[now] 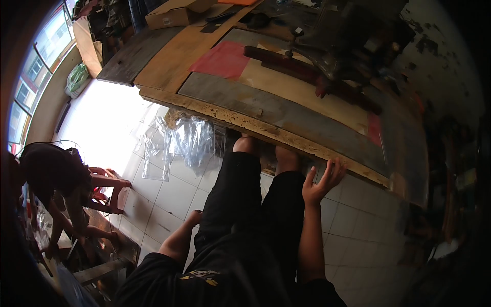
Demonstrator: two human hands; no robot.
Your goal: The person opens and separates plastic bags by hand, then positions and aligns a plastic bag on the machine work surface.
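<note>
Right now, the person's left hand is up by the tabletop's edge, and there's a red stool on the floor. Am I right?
Not quite: the head view shows that the right hand is up by the tabletop's edge, not the left. The red stool is on the floor, as you said.

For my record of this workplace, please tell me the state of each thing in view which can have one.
worktable: edge rough
right hand: no object in it, fingers spread, near the worktable's edge; contact unclear
left hand: low; finger shape unclear
red sheet: flat on the worktable
clear plastic bags: rumpled, below the worktable's edge
green bag: bulging
red stool: upright
cardboard box: open or closed, unclear
</note>
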